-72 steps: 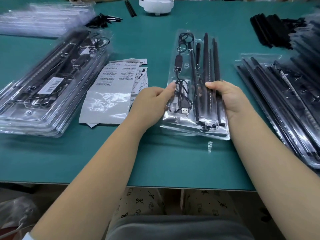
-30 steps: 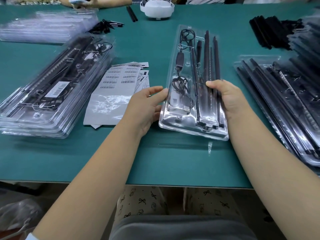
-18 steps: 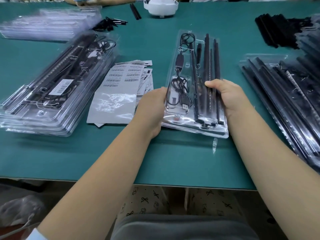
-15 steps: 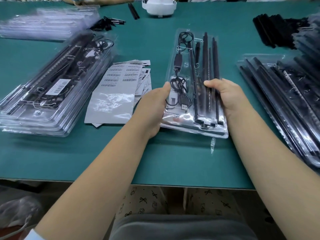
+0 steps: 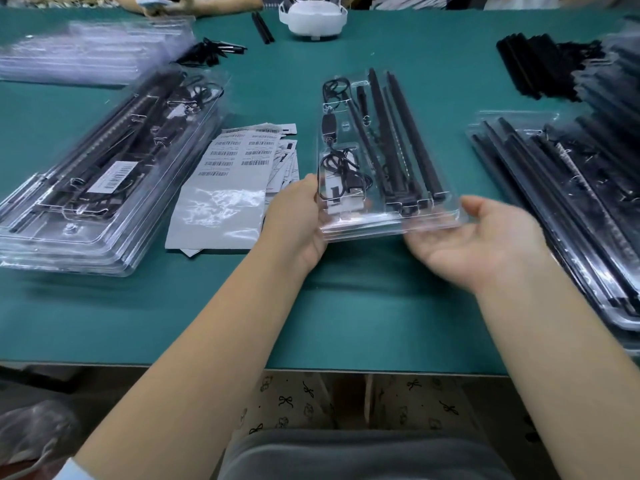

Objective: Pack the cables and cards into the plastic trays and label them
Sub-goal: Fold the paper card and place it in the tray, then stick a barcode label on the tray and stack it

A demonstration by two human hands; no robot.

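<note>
Clear plastic tray [image 5: 388, 216]: centre of green table [image 5: 346, 306], holding coiled cable [image 5: 341, 174] and black rods [image 5: 398, 140]. Left hand [image 5: 298, 220]: grips tray's near-left edge, fingers curled round it. Right hand [image 5: 485, 240]: palm up at near-right corner, fingers spread and relaxed; contact unclear, blurred. Label sheets [image 5: 235, 168]: left of tray. Stack of packed trays [image 5: 104, 168]: far left.

A glossy clear plastic tray [image 5: 391, 216] holds matt black rods [image 5: 412, 143] and a smooth black cable [image 5: 341, 171] on a matt teal bench [image 5: 207, 317]; white paper barcode labels [image 5: 239, 150] lie on a shiny grey backing sheet [image 5: 214, 216] to its left.
</note>
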